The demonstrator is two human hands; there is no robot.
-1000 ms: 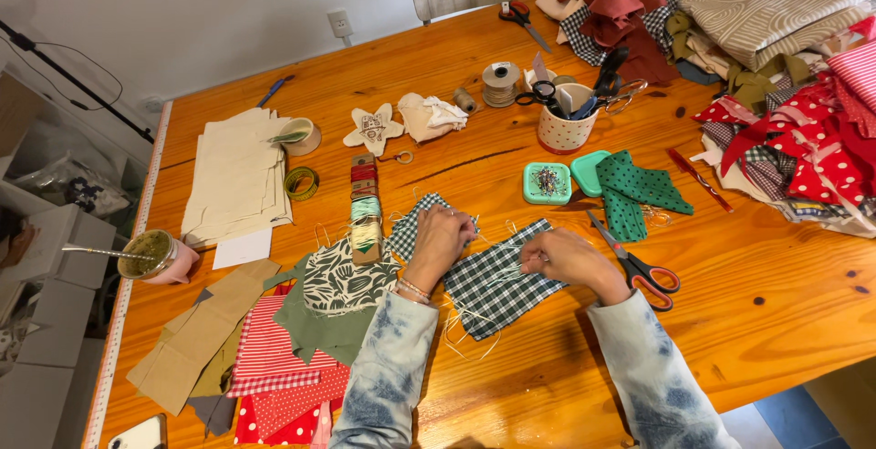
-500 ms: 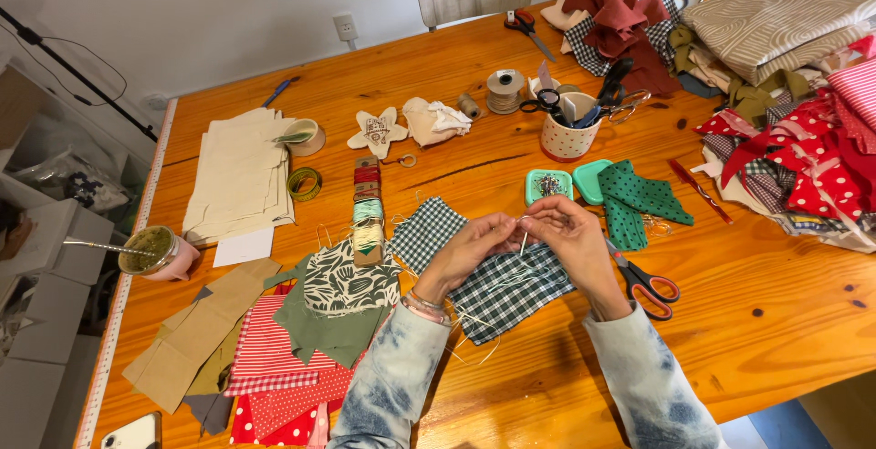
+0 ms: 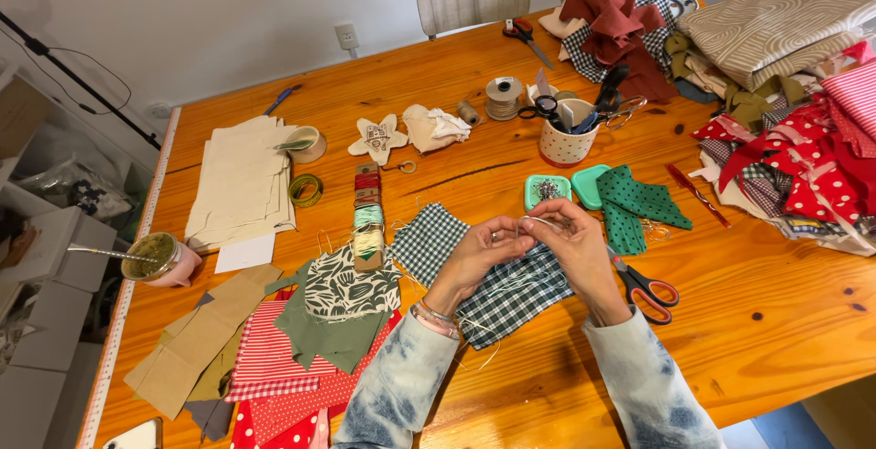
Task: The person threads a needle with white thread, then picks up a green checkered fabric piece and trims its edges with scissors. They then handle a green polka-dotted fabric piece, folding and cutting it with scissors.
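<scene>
My left hand and my right hand are raised together just above a dark green checked fabric piece on the wooden table. The fingertips of both hands pinch a thin pale thread that runs between them; a needle may be there but is too small to tell. Loose thread trails over the checked fabric below my wrists. Red-handled scissors lie right beside my right wrist.
A green pin box with its lid and a dotted green fabric lie beyond my hands. Thread spools and leaf-print and red fabrics lie left. A cup of scissors and fabric heaps sit at the back right.
Both hands have lifted off the checked fabric and come together above it, now pinching the thread between their fingertips.
</scene>
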